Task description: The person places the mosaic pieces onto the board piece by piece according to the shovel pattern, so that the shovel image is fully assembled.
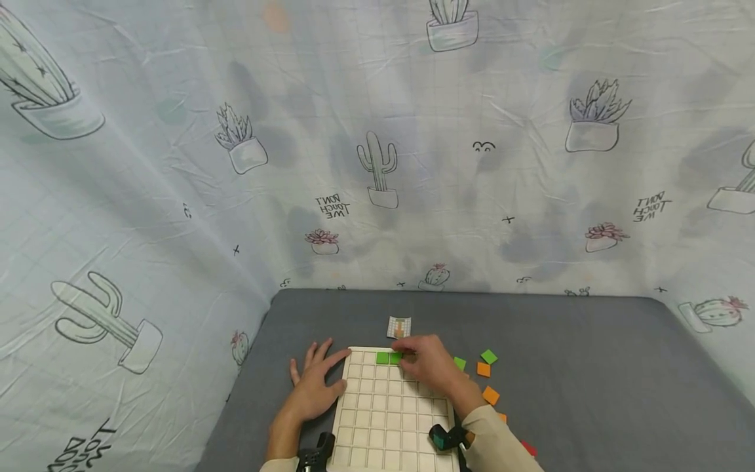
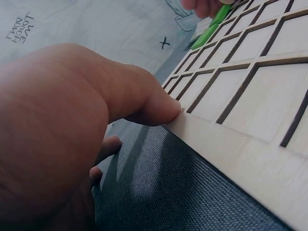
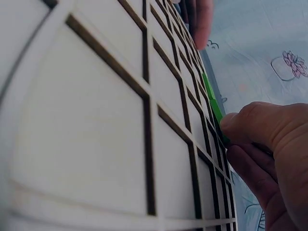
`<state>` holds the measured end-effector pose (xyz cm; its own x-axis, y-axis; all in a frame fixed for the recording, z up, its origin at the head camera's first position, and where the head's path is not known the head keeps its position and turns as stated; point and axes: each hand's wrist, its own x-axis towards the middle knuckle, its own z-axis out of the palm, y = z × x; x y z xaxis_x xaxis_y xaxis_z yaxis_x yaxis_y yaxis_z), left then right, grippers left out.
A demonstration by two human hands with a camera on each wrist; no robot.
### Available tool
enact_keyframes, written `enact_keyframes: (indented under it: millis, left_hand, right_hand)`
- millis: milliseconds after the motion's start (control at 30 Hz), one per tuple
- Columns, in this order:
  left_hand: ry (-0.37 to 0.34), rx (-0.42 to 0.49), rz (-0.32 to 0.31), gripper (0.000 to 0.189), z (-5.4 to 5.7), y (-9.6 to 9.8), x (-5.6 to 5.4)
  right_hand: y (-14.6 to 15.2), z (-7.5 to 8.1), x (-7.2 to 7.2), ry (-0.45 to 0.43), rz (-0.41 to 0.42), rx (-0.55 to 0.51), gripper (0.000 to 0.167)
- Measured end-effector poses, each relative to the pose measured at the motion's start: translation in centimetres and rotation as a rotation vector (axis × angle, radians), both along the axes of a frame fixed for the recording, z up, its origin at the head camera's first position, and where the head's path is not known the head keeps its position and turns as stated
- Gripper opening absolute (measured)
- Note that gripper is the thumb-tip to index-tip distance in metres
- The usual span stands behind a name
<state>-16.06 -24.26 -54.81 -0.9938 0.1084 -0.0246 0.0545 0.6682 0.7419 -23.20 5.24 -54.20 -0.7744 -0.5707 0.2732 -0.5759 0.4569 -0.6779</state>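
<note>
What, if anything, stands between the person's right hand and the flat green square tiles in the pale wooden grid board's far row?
Nothing visible. The right hand is at the right-hand end of the green tiles, with no other thing showing between. The left hand touches the left edge of the board, apart from them.

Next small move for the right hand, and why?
Probably press the right green tile flat into its top-row cell: the right hand has its fingertips at it, hiding whether it's fully seated; the left green tile lies beside it; the left hand touches the wooden grid board.
</note>
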Motion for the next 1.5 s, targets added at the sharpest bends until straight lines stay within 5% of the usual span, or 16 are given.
enact_keyframes:
  millis: [300,633,1500]
  left_hand:
    - [-0.002,0.014,-0.003,0.06,0.2,0.1,0.1]
    - [0.023,0.029,-0.007,0.06,0.0,0.1,-0.1]
    - [0.002,0.022,-0.01,0.062,0.1,-0.1,0.1]
  right_hand:
    - [-0.1,-0.1,0.2,0.059,-0.024,0.048,0.034]
    - [1.7,1.4,0.2,0.045,0.018,-0.045,0.033]
    - [12.4,2.9,1.4,-0.014,-0.091,-0.029,0.038]
